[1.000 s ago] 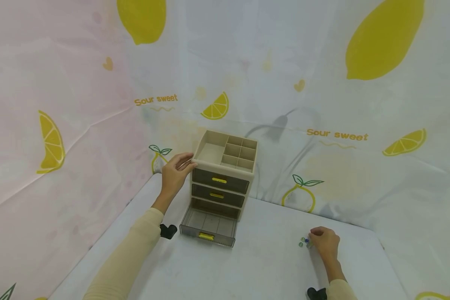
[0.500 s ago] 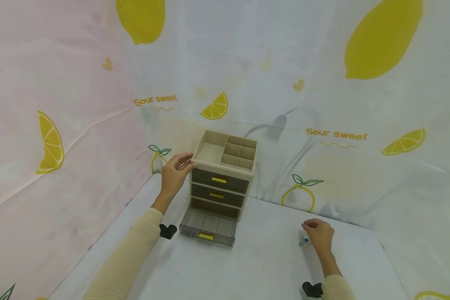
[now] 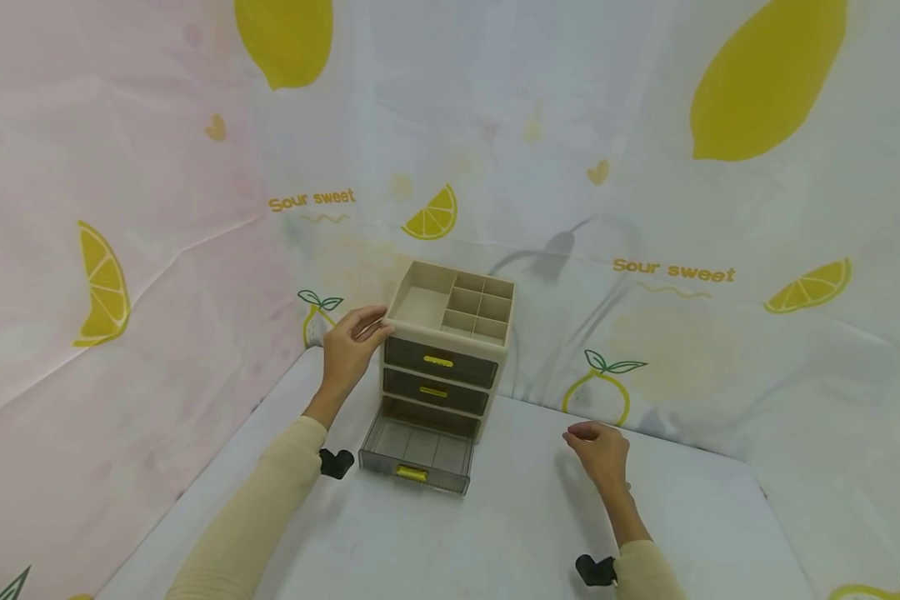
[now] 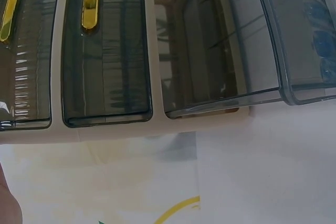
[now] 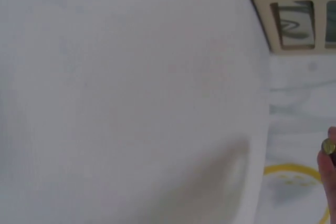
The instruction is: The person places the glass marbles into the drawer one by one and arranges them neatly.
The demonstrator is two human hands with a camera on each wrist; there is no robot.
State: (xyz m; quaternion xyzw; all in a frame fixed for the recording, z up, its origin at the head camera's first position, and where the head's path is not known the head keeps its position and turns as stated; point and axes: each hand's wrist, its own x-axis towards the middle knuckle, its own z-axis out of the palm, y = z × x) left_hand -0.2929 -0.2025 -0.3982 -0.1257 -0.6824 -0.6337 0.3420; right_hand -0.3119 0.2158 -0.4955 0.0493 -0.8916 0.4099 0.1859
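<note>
A beige drawer organizer (image 3: 448,335) with a compartmented top stands at the back of the white table. My left hand (image 3: 347,352) grips its upper left front corner, thumb at the front and fingers along the side. The clear bottom drawer (image 3: 417,446) is pulled out and holds nothing; the two dark drawers above it are closed, each with a yellow handle (image 4: 90,3). Over the table to the right, my right hand (image 3: 602,452) pinches a greenish glass marble (image 5: 328,146) between thumb and fingertips. Behind that wrist, the other marbles (image 3: 628,486) are mostly hidden.
The white table (image 3: 525,517) meets a lemon-printed cloth backdrop (image 3: 690,350) behind and at the left. A black fitting (image 3: 337,463) shows beside the left wrist and another black fitting (image 3: 595,571) beside the right wrist.
My right hand has lifted from the small group of marbles and moved left toward the organizer, carrying a marble. The left hand and the drawers have stayed as they were.
</note>
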